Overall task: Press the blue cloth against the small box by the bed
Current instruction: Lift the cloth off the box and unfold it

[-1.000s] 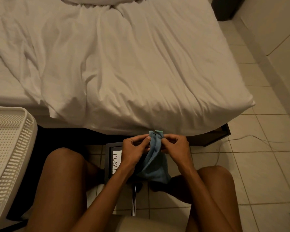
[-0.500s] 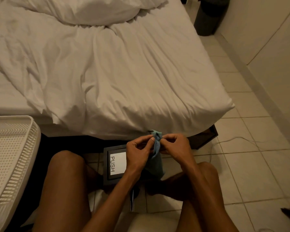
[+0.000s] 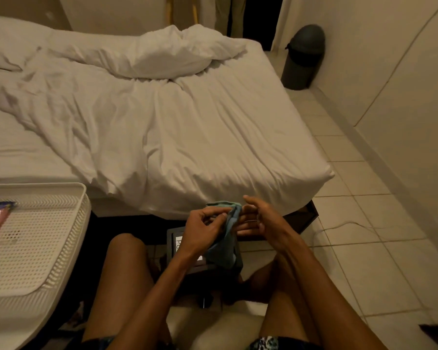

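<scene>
The blue cloth (image 3: 225,238) hangs bunched in front of the bed's near edge, its top pinched in my left hand (image 3: 204,228). My right hand (image 3: 259,221) is just right of the cloth with its fingers spread, fingertips close to the fabric; I cannot tell if they touch it. Below the hands, on the floor between my knees, stands the small dark box (image 3: 172,246) with a white label, mostly hidden by my left hand and the hanging cloth. The cloth's lower end drapes over the box's right part.
The bed (image 3: 213,127) with a rumpled white sheet fills the middle. A white perforated basket (image 3: 43,238) holding a pink packet stands at the left. A dark round bin (image 3: 304,56) stands by the far wall. A thin cable (image 3: 344,224) runs over the tiled floor at the right.
My right hand has let go of the cloth's top and its fingers have spread, while the left hand keeps its pinch. The camera has tilted up, showing more of the room.
</scene>
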